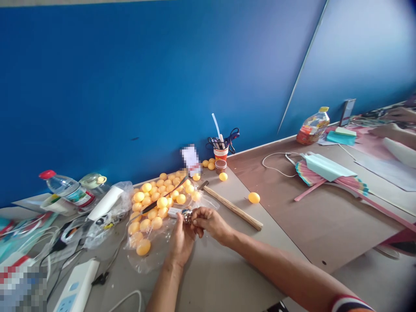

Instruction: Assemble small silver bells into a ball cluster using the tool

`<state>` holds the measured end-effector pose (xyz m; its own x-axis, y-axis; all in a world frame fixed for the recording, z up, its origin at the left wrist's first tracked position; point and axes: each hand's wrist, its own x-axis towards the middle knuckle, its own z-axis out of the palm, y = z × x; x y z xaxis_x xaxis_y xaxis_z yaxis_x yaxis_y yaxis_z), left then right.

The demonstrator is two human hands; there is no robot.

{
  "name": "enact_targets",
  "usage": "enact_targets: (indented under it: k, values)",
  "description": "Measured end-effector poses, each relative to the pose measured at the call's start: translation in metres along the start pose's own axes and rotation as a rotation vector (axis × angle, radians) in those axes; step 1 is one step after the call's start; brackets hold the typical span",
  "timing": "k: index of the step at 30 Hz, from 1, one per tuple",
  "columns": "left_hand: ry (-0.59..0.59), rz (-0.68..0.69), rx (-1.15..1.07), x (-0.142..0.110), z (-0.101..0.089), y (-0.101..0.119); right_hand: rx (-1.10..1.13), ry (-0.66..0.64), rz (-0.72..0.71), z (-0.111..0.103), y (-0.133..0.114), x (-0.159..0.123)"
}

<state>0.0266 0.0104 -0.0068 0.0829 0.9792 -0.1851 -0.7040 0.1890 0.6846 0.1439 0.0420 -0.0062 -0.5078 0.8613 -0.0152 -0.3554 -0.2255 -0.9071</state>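
My left hand [180, 241] and my right hand [209, 223] meet over the grey table, both closed around a small shiny silver ball [186, 214]. Just beyond them lies a clear plastic bag [152, 255] with several orange ping-pong balls [155, 203] spilling from it. A dark-handled tool [162, 198] rests across the balls. A wooden-handled hammer [232, 206] lies to the right of my right hand.
Loose orange balls [254, 197] lie on the brown board [325, 221]. A cup of scissors and pens [221, 149] stands by the blue wall. Water bottles [66, 188], cables and a power strip [76, 288] crowd the left. A folded fan [325, 177], a juice bottle [312, 125] and another person's hands [394, 121] are at right.
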Motion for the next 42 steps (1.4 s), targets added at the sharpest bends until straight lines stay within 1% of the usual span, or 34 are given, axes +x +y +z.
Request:
enact_targets:
  k: [5, 8, 12, 14, 16, 19, 21, 24, 29, 34, 38, 42]
  values:
    - [0.029, 0.031, -0.021, 0.001, 0.001, -0.002, 0.022, 0.035, -0.041, 0.002, 0.004, 0.001]
    - [0.05, 0.038, -0.036, 0.0, 0.003, -0.004, -0.001, 0.052, -0.068, 0.002, 0.009, 0.002]
    - [0.042, 0.05, -0.017, 0.0, 0.004, -0.005, -0.071, 0.078, -0.134, 0.002, 0.014, 0.003]
    - [0.033, 0.063, -0.009, 0.0, 0.005, -0.006, -0.085, 0.09, -0.135, 0.003, 0.014, 0.003]
    - [0.015, 0.064, 0.003, 0.0, 0.006, -0.006, -0.071, 0.111, -0.108, 0.003, 0.013, 0.003]
    - [-0.015, 0.061, 0.021, -0.001, 0.009, -0.006, -0.047, 0.13, -0.028, 0.002, 0.009, 0.003]
    - [-0.026, 0.062, 0.03, -0.001, 0.01, -0.007, -0.048, 0.109, 0.022, -0.001, 0.006, 0.003]
    - [-0.036, 0.059, 0.052, -0.001, 0.009, -0.008, -0.061, 0.087, 0.052, -0.004, 0.003, 0.003]
    - [-0.019, 0.044, 0.077, -0.001, 0.007, -0.011, -0.111, 0.082, 0.119, -0.008, 0.0, 0.003]
    - [0.007, 0.058, 0.078, -0.002, 0.009, -0.013, -0.076, 0.085, 0.16, -0.01, 0.001, 0.005]
    - [0.033, 0.073, 0.096, -0.003, 0.009, -0.015, -0.099, 0.116, 0.192, -0.01, 0.003, 0.006]
    - [0.049, 0.07, 0.132, -0.002, 0.005, -0.017, -0.172, 0.148, 0.211, -0.007, 0.004, 0.007]
